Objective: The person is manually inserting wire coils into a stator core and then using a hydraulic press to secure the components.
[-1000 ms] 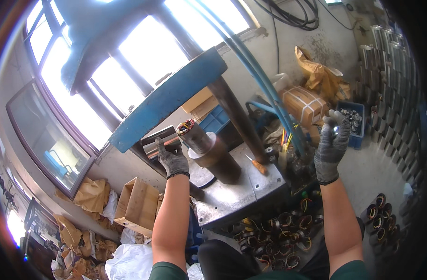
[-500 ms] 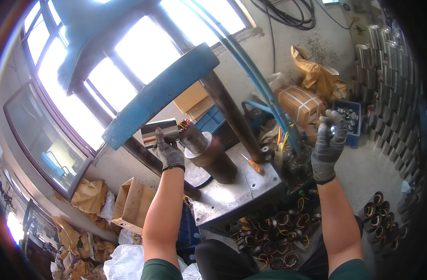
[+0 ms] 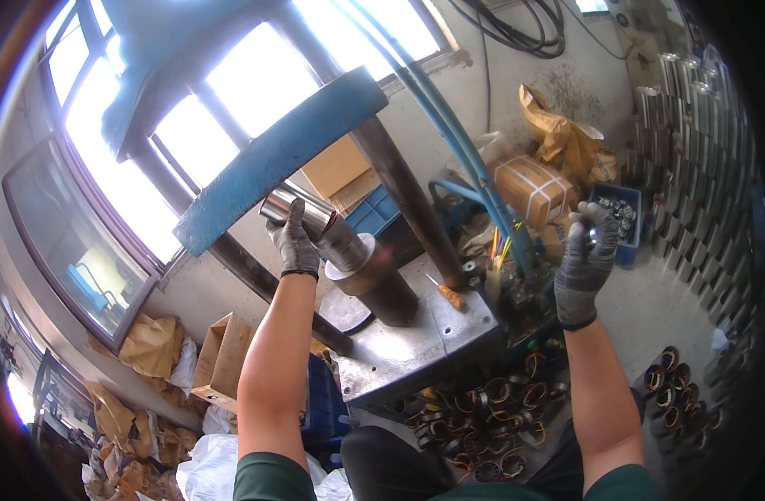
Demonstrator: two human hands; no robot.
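My left hand (image 3: 294,247), in a grey glove, grips a shiny metal tube (image 3: 309,203) under the blue crossbeam of a press. The tube leans in line with the grey cylinder (image 3: 343,245) on the dark post (image 3: 387,292), its lower end at the cylinder's top. A bit of red wire shows where they meet; whether the tube is over the cylinder I cannot tell. To the right, my gloved right hand (image 3: 583,271) is raised with fingers curled around a small shiny metal piece (image 3: 593,237), mostly hidden.
The blue crossbeam (image 3: 282,159) hangs close above the tube, between dark columns. An orange-handled screwdriver (image 3: 451,296) lies on the metal press table (image 3: 416,351). Several wired stators (image 3: 499,417) sit below; stacked metal tubes (image 3: 691,184) and a blue bin (image 3: 629,250) stand right.
My left hand has tipped the tube from nearly level to a slant in line with the post, hiding most of the coloured wires. My right hand stays raised with the small piece.
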